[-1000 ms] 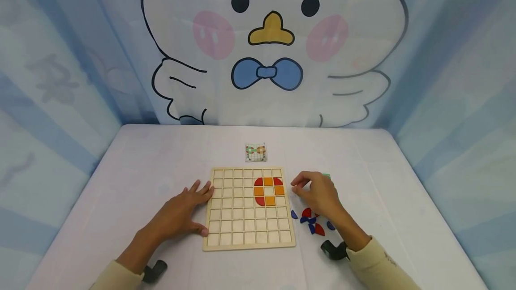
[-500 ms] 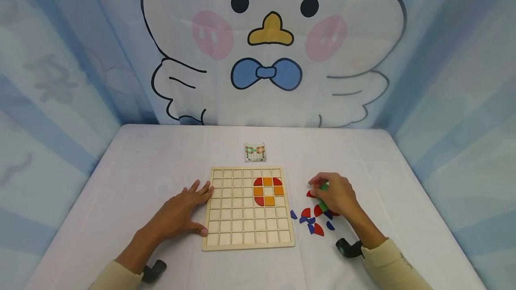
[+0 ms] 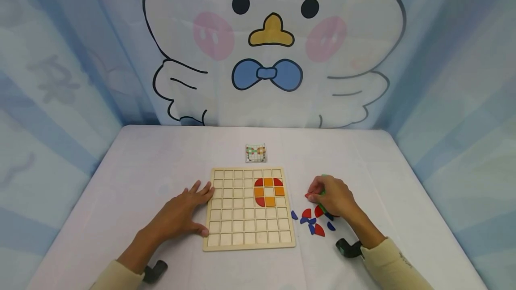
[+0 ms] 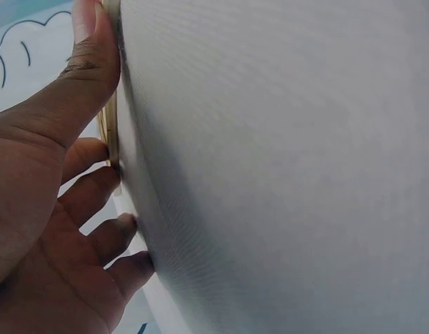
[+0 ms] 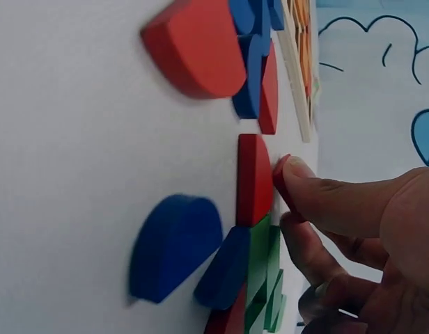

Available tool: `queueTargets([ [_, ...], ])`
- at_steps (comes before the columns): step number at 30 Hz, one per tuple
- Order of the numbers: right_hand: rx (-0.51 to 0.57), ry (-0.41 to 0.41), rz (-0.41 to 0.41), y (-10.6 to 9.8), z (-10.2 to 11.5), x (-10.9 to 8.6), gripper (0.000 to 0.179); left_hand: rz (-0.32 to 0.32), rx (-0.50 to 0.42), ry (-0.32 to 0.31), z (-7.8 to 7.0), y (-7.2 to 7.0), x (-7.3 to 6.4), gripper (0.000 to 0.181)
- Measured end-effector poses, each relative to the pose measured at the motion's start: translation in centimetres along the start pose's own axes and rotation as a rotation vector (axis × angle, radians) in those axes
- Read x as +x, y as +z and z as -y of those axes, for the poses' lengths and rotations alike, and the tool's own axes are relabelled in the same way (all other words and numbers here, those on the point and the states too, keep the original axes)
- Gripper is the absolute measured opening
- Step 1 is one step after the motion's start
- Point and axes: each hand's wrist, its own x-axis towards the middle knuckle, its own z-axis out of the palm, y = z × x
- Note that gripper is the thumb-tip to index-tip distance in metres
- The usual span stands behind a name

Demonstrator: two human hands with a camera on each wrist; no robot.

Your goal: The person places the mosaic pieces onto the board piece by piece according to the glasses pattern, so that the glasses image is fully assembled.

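A wooden grid board (image 3: 238, 226) lies flat on the table, with red quarter-circle pieces and orange square pieces set in its upper right cells. My left hand (image 3: 182, 211) rests against the board's left edge, its fingers spread and thumb near the lower corner; in the left wrist view the thumb (image 4: 86, 66) touches the rim. To the right of the board, my right hand (image 3: 332, 196) pinches a red quarter-circle piece (image 5: 284, 184) between thumb and index finger. Green pieces (image 5: 260, 268) lie beneath that hand, partly hidden by it in the head view.
Loose blue pieces (image 3: 331, 226) and red pieces (image 3: 319, 230) are scattered right of the board. A small pattern card (image 3: 255, 153) lies behind it. Dark wrist-worn devices (image 3: 348, 248) show at both sleeves. A printed curtain (image 3: 266, 106) stands behind the table.
My right hand has moved right, away from the board's edge to the loose pieces, and its fingers have closed on a red quarter-circle piece. The left hand has stayed put.
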Motion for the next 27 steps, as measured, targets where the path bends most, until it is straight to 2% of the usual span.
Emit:
queueTargets([
  [6,0.052,-0.037,0.029,0.2,0.6,0.0,0.012,0.001,0.0,0.008,0.0,-0.1,0.1,0.117],
  [12,0.154,-0.079,0.031,0.6,1.6,-0.3,0.008,0.001,0.002,0.017,0.0,-0.2,0.0,0.118],
  [19,0.274,-0.082,0.025,1.0,3.1,-0.6,0.018,-0.002,-0.003,0.012,0.1,-0.1,0.0,0.118],
  [27,0.269,-0.153,-0.041,2.0,3.9,-0.6,0.018,-0.011,0.005,0.023,0.1,0.0,0.0,0.118],
])
